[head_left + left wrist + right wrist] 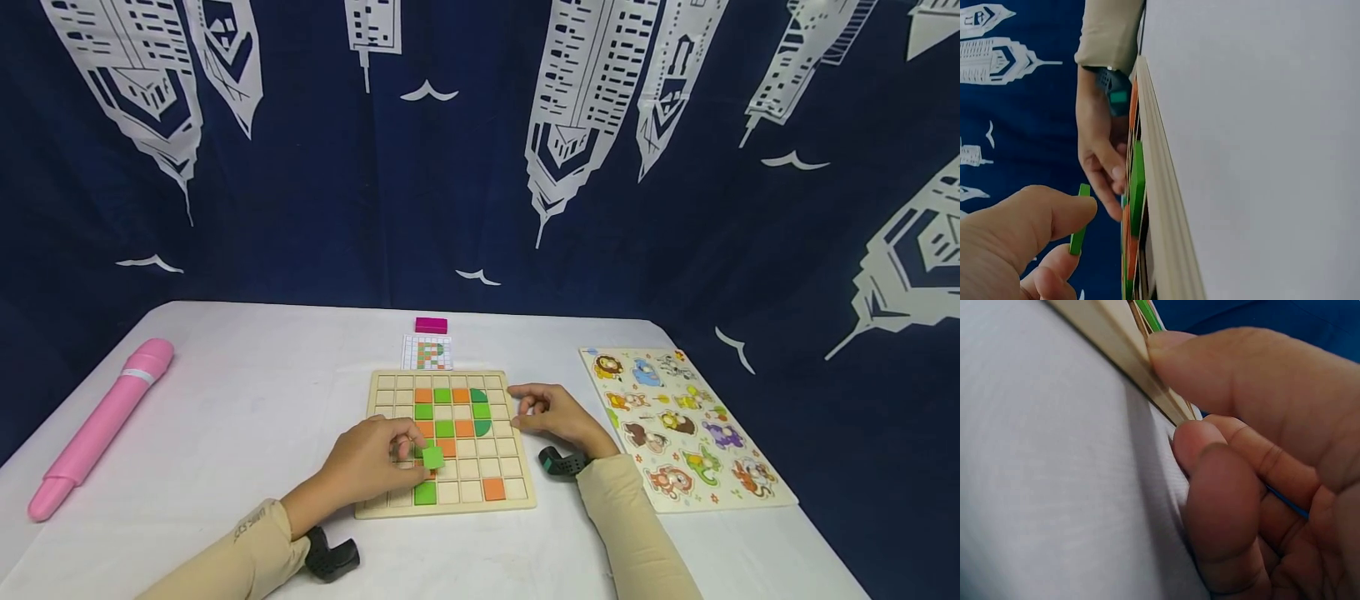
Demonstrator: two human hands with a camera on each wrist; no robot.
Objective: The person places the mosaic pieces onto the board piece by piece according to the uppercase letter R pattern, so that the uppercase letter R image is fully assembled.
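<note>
Between thumb and fingers my left hand pinches a green square tile, held just above the lower left of the wooden grid board. The left wrist view shows this tile edge-on, apart from the board. My right hand is at the board's right side. Its thumb touches the wooden rim in the right wrist view, and the index fingertip reaches the same side higher up. Orange, green and dark green tiles fill several cells; one orange tile lies at the lower right. My left hand hides some cells.
Behind the board lie a pattern card and a magenta block. A pink stick-like object is at the far left. To the right lies an animal picture board. A dark blue curtain hangs behind the white-covered table.
</note>
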